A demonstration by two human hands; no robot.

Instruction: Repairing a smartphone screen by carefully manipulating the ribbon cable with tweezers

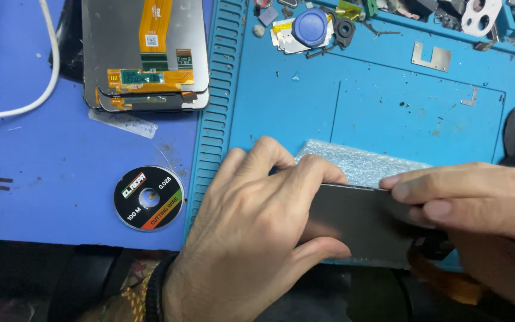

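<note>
Your left hand (257, 232) and right hand (478, 200) both pinch the dark flat rectangular screen panel (362, 223) at the blue rubber mat's (305, 107) near edge; its long axis runs between them, over bubble wrap (359, 161).

Two stacked grey phone screens with orange flex ribbons (147, 53) are lying face-down top left; a round black wire spool's label (149, 198) is sitting below; a dark flat screen panel (362, 220) is lying over silvery bubble wrap (359, 161).
</note>
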